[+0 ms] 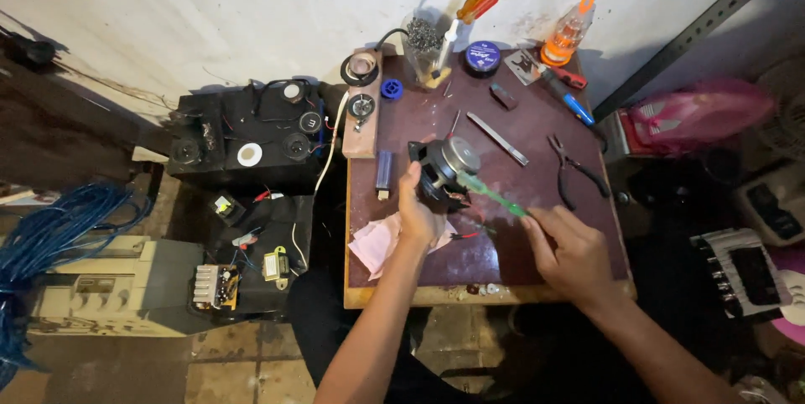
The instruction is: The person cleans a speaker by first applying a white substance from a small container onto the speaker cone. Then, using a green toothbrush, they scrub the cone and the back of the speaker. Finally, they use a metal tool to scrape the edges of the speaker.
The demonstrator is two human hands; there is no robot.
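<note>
Fingers of our left hand (417,213) clamp the small motor (444,171) mid-desk; our right hand (574,255) grips the green screwdriver (493,196). We judge its tip could slip and nick the motor's wires.

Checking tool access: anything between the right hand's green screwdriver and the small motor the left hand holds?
Nothing visible. The right hand holds the green screwdriver with its tip already at the small motor, which the left hand steadies. The pliers and metal file lie off to the side.

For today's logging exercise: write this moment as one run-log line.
left hand: steadies small motor | right hand: holds green screwdriver, tip at motor | surface: worktable
</note>
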